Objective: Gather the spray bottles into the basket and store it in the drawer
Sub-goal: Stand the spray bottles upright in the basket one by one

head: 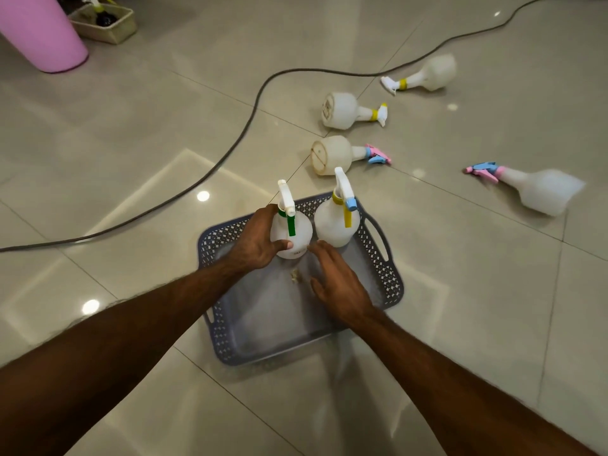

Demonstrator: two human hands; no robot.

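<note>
A grey perforated basket (pixel 381 274) lies on the tiled floor in front of me. Two white spray bottles stand upright at its far end: one with a green trigger (pixel 296 236) and one with a yellow trigger and blue nozzle (pixel 332 222). My left hand (pixel 260 238) grips the green-trigger bottle's body. My right hand (pixel 339 284) hovers open over the basket floor, fingertips near that bottle. Several more bottles lie on their sides beyond: a pink-and-blue-headed one (pixel 335 154), a yellow-collared one (pixel 345 110), another yellow-collared one (pixel 431 74) and a second pink-headed one (pixel 539 190).
A dark cable (pixel 240 139) snakes across the floor left of and behind the basket. A pink cylinder (pixel 39 31) stands at the far left, with a woven basket (pixel 112 31) holding items beside it. A small scrap (pixel 295 275) lies in the grey basket.
</note>
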